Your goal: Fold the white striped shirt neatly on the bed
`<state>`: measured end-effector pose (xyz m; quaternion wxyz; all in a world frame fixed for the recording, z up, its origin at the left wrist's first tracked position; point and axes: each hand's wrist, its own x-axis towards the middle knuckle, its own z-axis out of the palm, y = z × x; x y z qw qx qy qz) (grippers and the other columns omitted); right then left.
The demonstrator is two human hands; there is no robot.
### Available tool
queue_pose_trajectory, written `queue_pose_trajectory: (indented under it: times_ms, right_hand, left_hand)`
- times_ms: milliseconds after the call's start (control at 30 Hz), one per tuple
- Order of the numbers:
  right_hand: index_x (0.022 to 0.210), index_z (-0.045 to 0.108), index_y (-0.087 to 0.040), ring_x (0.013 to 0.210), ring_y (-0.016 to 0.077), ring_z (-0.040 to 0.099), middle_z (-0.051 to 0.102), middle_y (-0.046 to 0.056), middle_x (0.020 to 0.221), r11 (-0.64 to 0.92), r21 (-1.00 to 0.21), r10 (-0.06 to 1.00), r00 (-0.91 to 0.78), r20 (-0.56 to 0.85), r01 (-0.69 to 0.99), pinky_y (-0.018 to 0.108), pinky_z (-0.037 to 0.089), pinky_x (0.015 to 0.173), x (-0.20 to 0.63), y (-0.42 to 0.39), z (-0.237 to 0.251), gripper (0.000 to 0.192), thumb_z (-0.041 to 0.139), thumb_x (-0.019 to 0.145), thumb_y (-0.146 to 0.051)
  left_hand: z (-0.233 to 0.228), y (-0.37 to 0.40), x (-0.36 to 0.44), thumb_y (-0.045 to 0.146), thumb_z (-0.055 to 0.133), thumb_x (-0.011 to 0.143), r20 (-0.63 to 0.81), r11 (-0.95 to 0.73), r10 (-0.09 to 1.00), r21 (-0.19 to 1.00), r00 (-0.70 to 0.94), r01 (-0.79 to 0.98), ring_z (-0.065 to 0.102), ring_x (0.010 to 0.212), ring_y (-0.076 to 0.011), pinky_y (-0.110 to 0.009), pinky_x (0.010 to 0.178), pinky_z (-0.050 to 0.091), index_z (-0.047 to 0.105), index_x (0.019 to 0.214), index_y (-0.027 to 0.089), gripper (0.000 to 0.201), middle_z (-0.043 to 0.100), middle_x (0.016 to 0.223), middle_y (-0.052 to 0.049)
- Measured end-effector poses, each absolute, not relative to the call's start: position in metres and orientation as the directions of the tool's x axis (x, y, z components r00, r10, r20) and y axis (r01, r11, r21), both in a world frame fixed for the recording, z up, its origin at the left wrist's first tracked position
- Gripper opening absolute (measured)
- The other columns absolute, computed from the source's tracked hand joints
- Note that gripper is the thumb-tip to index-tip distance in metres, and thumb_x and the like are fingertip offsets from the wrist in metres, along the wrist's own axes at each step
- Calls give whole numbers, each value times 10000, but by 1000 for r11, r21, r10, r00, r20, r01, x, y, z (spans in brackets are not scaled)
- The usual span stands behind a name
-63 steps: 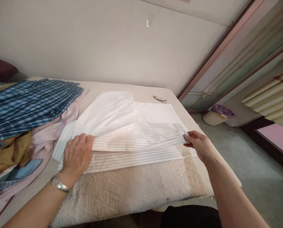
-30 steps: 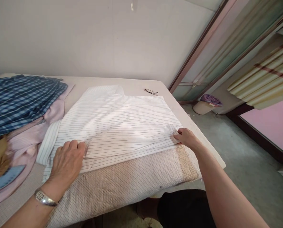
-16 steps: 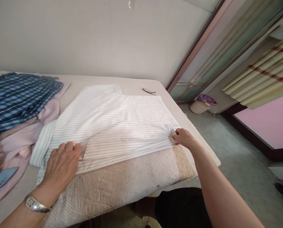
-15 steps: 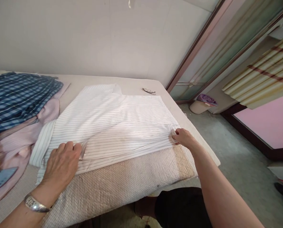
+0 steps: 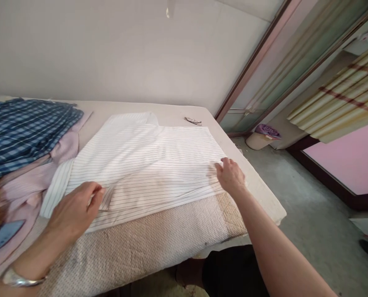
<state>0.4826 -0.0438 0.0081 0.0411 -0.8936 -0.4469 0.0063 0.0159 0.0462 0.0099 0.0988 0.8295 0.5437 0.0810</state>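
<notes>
A white shirt [image 5: 159, 165] with thin dark stripes lies spread on the padded surface, its lower part folded over in a long flap. My left hand [image 5: 78, 208], a silver bracelet on its wrist, hovers at the shirt's near left part, beside the flap's end. Its fingers are bent, with a gap between thumb and forefinger and no cloth visible in it. At the shirt's right edge is my right hand [image 5: 230, 175], slightly blurred, with fingers apart over the cloth. Whether its fingertips touch the fabric is hard to see.
A blue plaid garment [image 5: 26, 132] lies on pink clothing [image 5: 32, 185] at left, near a blue piece [image 5: 4, 237]. Eyeglasses [image 5: 193, 121] rest behind the shirt. The table cover [image 5: 159, 243] ends toward me and at right. A bin [image 5: 259, 138] stands on the floor.
Both hands have let go of the shirt. My right hand has moved left and slightly up from the edge it was pinching; my left has turned, with its thumb now showing.
</notes>
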Motion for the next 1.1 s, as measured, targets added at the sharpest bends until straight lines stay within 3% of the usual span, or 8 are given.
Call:
queue_pose_trajectory:
  times_ms: [100, 167, 233, 467, 600, 733, 833, 1100]
  right_hand:
    - [1540, 408, -141, 1493, 355, 331, 383, 189, 1624, -360, -123, 927, 370, 67, 925, 549, 317, 1181, 446, -36, -10, 645, 359, 1042, -548]
    - [1605, 322, -211, 1558, 350, 193, 235, 136, 1702, -283, -124, 956, 290, 42, 951, 597, 214, 1224, 431, -35, -26, 704, 374, 1029, -612]
    - [1628, 282, -269, 1574, 347, 146, 176, 104, 1722, -271, -120, 962, 274, 8, 955, 628, 175, 1228, 426, -36, -40, 713, 358, 1027, -644]
    - [1642, 251, -304, 1584, 316, 124, 146, 83, 1730, -279, -100, 960, 280, -1, 955, 618, 144, 1243, 436, -36, -60, 703, 320, 1033, -649]
    - [1624, 297, -296, 1578, 340, 149, 187, 106, 1719, -295, -120, 955, 295, -19, 948, 653, 139, 1232, 433, -35, -57, 702, 382, 1013, -630]
    - [1629, 278, -275, 1573, 356, 158, 176, 117, 1720, -167, -136, 972, 186, 144, 977, 670, 138, 1225, 423, -36, -55, 713, 382, 1006, -607]
    - [1628, 278, -278, 1576, 336, 163, 196, 98, 1717, -52, -132, 987, 71, 146, 990, 642, 182, 1228, 414, -38, -60, 700, 318, 1014, -610]
    - [1628, 294, -262, 1570, 311, 198, 228, 83, 1710, -48, -21, 990, 50, 132, 999, 610, 280, 1205, 414, -36, -72, 733, 209, 1012, -650]
  left_hand:
    - [-4, 32, 45, 442, 295, 1049, 246, -593, 803, 238, 543, 769, 415, 1467, -305, -496, 1180, 370, 435, 1497, 142, 558, 480, 1558, -171]
    - [-23, 24, 57, 458, 327, 1051, 222, -681, 731, 170, 646, 712, 262, 1555, -320, -563, 1239, 259, 314, 1597, 147, 629, 341, 1659, -171]
    - [-42, 20, 59, 481, 353, 1048, 160, -687, 726, 122, 669, 717, 201, 1575, -338, -622, 1238, 212, 262, 1628, 158, 670, 290, 1682, -172]
    - [-47, 15, 52, 443, 343, 1066, 158, -630, 775, 122, 612, 767, 156, 1587, -337, -647, 1243, 165, 237, 1631, 121, 658, 228, 1696, -188]
    - [-36, -4, 69, 435, 352, 1068, 160, -716, 698, 166, 698, 678, 73, 1602, -314, -621, 1272, 79, 217, 1632, 113, 664, 176, 1706, -193]
    - [-41, -14, 73, 562, 329, 1055, 75, -716, 688, 231, 722, 659, 26, 1602, -325, -617, 1279, 49, 227, 1630, 134, 724, 118, 1720, -177]
    - [-43, -16, 68, 589, 298, 1051, 60, -679, 722, 254, 689, 689, 2, 1599, -350, -667, 1263, 41, 244, 1622, 128, 736, 95, 1721, -182]
    - [-44, -20, 56, 588, 274, 1051, 69, -442, 896, 247, 440, 862, 75, 1587, -406, -771, 1199, 113, 221, 1631, 132, 740, 122, 1715, -208]
